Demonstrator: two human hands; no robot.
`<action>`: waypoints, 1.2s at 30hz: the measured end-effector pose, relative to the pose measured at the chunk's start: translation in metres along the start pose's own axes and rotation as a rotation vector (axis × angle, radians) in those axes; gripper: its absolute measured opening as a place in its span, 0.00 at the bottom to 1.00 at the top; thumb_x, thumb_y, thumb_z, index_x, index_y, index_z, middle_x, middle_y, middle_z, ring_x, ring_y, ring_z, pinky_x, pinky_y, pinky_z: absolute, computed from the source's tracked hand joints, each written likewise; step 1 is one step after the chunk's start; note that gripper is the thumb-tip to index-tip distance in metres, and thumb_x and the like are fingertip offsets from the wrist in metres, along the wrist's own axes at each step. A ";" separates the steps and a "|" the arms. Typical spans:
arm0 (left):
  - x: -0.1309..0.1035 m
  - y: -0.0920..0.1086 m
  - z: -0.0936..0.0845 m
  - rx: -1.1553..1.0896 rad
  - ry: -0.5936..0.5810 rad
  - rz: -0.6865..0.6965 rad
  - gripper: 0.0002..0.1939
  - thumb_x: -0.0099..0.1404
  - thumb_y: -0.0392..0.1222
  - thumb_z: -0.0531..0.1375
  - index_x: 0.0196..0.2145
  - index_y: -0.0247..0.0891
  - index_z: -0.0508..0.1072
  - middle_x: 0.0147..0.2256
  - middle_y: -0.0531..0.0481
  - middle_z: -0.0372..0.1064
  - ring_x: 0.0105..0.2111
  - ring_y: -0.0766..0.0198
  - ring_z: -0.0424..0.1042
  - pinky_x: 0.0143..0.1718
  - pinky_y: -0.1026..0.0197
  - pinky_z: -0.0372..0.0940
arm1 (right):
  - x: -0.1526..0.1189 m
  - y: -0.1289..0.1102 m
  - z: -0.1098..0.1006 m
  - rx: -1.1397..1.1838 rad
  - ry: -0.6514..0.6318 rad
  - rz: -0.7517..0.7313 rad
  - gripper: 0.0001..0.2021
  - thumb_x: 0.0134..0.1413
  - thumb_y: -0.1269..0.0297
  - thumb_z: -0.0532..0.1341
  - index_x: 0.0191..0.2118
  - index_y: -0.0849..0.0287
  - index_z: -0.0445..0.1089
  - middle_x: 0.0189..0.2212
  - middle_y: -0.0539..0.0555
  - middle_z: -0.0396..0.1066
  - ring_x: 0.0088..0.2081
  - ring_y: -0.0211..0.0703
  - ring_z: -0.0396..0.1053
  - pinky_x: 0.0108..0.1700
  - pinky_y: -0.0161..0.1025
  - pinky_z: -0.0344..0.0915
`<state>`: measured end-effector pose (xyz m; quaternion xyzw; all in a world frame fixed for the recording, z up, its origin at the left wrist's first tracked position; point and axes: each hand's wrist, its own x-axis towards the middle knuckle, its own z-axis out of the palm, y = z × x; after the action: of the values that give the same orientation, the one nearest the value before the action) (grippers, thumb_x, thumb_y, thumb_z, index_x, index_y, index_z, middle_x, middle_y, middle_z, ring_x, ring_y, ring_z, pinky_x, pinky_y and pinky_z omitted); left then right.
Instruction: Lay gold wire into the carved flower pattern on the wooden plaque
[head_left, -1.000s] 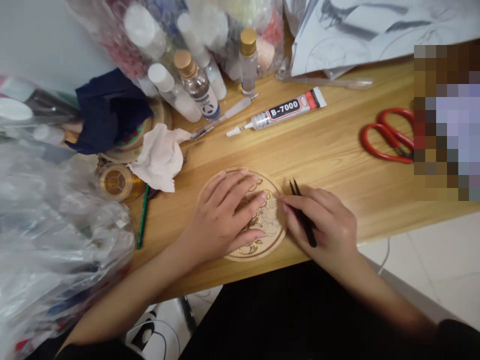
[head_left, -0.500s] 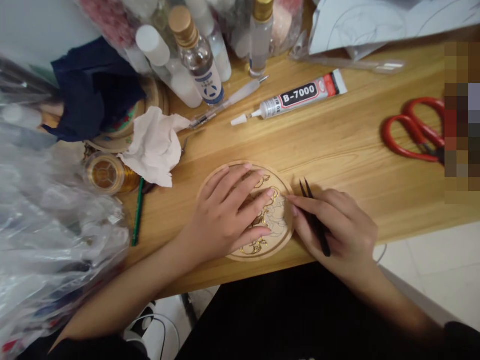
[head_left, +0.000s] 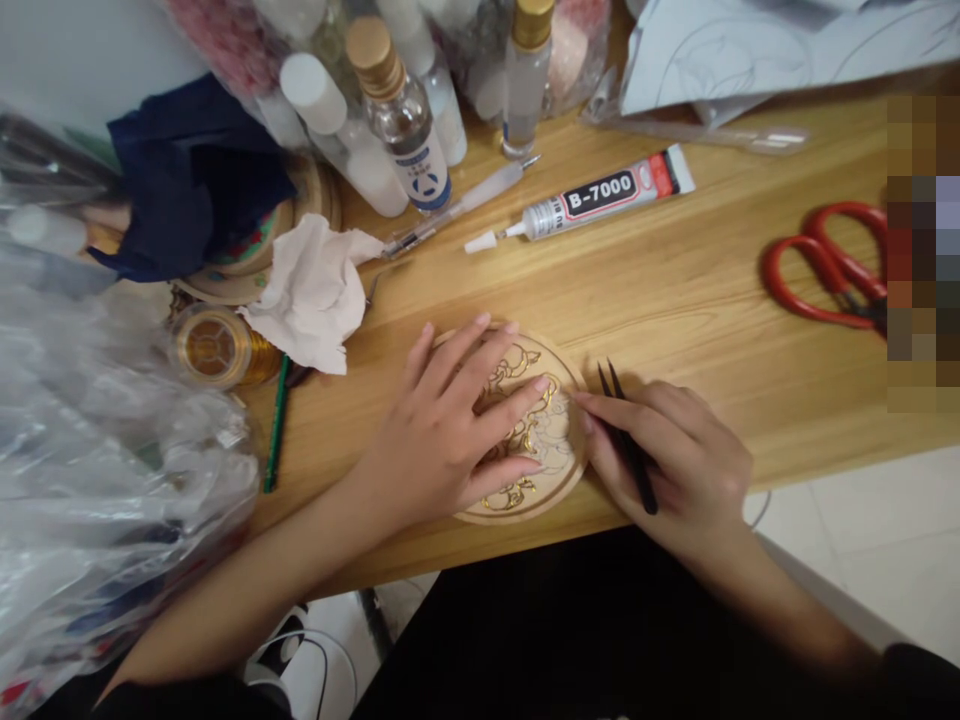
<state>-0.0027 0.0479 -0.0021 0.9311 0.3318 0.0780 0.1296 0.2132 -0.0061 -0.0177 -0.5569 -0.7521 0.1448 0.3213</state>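
Note:
A round wooden disc (head_left: 553,478) lies near the table's front edge, with gold wire outlines (head_left: 551,385) over a drawn line pattern, bare of wire on its right part. My left hand (head_left: 450,430) rests on the disc, fingers spread and open, hiding its left part. At the disc's right rim is my right hand (head_left: 679,455), closed round black tweezers (head_left: 634,455) whose tips point away from me. Its thumb and forefinger pinch together over the rim; whether something thin is between them I cannot tell.
Beyond the disc lie a B-7000 glue tube (head_left: 607,190), a pen-like tool (head_left: 465,205) and red-handled scissors (head_left: 825,265). To the left are crumpled tissue (head_left: 311,290), a spool of gold wire (head_left: 217,345), a green pencil (head_left: 277,425) and plastic bags (head_left: 112,470). Bottles (head_left: 409,130) stand behind.
The fingers of my left hand have shifted slightly left and spread, baring more gold wire. My right hand and the tweezers have barely moved.

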 end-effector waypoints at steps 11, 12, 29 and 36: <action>-0.002 -0.001 0.002 -0.025 0.000 -0.011 0.26 0.65 0.58 0.58 0.56 0.45 0.67 0.65 0.39 0.52 0.66 0.43 0.49 0.63 0.36 0.46 | 0.000 -0.001 -0.001 0.002 -0.010 0.007 0.12 0.54 0.71 0.63 0.45 0.54 0.71 0.28 0.52 0.71 0.30 0.42 0.69 0.32 0.41 0.65; -0.002 -0.001 0.001 -0.023 -0.009 -0.008 0.26 0.65 0.57 0.59 0.57 0.44 0.67 0.65 0.39 0.52 0.66 0.42 0.49 0.63 0.36 0.46 | 0.000 -0.001 -0.001 0.004 -0.009 0.007 0.12 0.54 0.71 0.63 0.45 0.55 0.71 0.28 0.52 0.71 0.30 0.42 0.69 0.32 0.41 0.65; -0.008 0.036 0.011 0.032 0.025 -0.224 0.56 0.45 0.78 0.60 0.61 0.36 0.63 0.64 0.25 0.48 0.63 0.29 0.50 0.56 0.31 0.51 | 0.004 0.000 -0.001 -0.057 0.057 0.107 0.10 0.55 0.71 0.62 0.44 0.54 0.70 0.34 0.55 0.72 0.34 0.45 0.71 0.35 0.42 0.69; -0.009 0.041 0.016 0.041 0.063 -0.260 0.56 0.44 0.76 0.63 0.61 0.37 0.63 0.64 0.24 0.49 0.62 0.27 0.50 0.55 0.30 0.50 | 0.010 0.004 -0.004 0.028 -0.005 0.156 0.07 0.57 0.69 0.61 0.41 0.56 0.71 0.32 0.54 0.73 0.33 0.43 0.71 0.34 0.40 0.67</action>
<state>0.0187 0.0080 -0.0063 0.8798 0.4552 0.0831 0.1090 0.2172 0.0040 -0.0138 -0.6090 -0.7052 0.1812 0.3148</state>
